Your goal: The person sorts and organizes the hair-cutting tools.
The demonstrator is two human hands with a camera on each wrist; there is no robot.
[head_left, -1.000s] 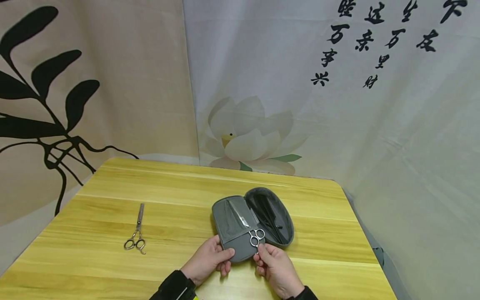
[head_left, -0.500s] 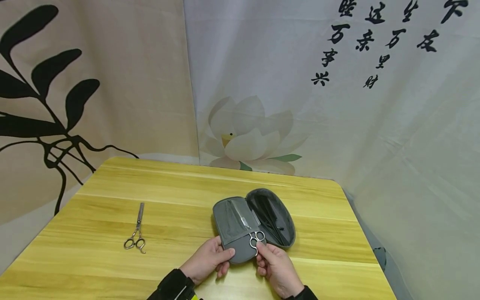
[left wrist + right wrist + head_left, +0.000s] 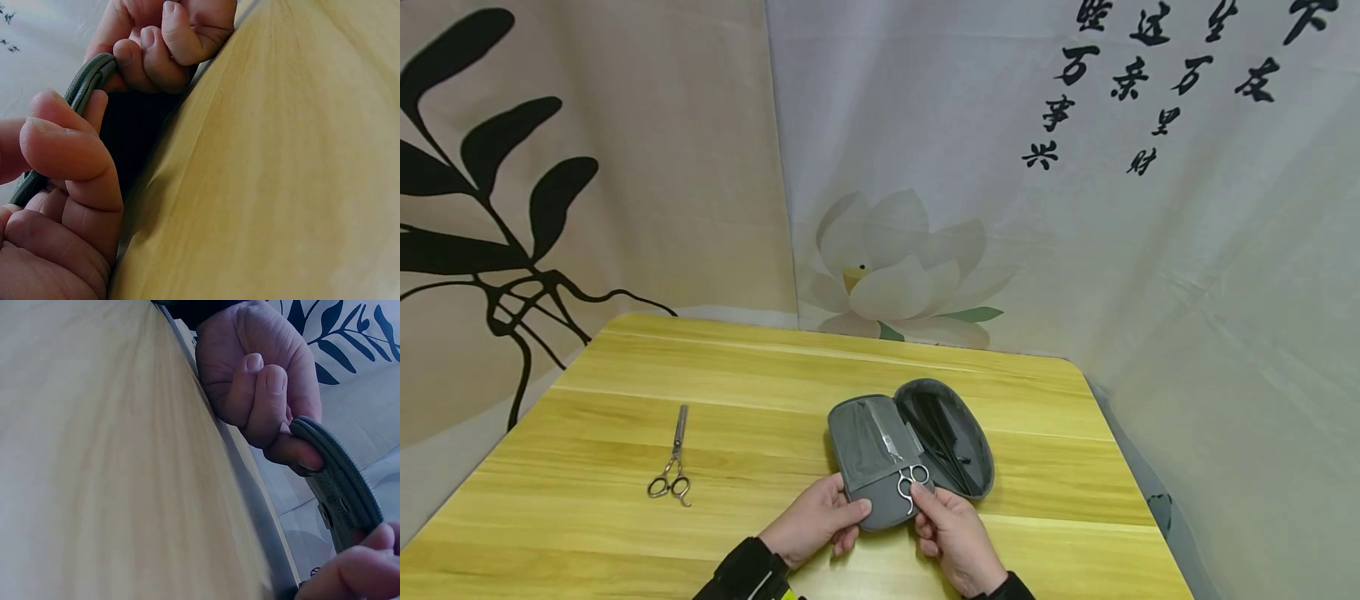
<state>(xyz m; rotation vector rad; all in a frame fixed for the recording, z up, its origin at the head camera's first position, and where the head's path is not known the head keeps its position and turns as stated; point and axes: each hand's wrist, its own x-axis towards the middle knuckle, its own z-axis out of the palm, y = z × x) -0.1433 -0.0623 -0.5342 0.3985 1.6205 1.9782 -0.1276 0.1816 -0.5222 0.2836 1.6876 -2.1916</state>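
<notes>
A grey zip case (image 3: 871, 510) lies unfolded in the head view, lifted at its near edge. My left hand (image 3: 814, 518) grips that edge, thumb on top and fingers underneath. In the left wrist view its rim (image 3: 89, 79) runs between both hands. Silver scissors (image 3: 906, 487) stick out of the case's pocket, handles toward me and blades hidden. The thumb of my right hand (image 3: 953, 533) presses on a scissor handle, its fingers curled at the case's edge. Another pair of scissors, slim with a hooked finger rest (image 3: 677, 454), lies on the table at left.
The pocket also holds a silver-and-clear item (image 3: 889, 446). Black slender items (image 3: 936, 429) lie in the case's right half. The wooden table (image 3: 760, 400) ends at printed cloth hangings (image 3: 1037, 275) at the back.
The case has shifted slightly right and toward me, both hands still on it. The scissors' handles have turned a little under my right thumb. The scissors on the left have not moved.
</notes>
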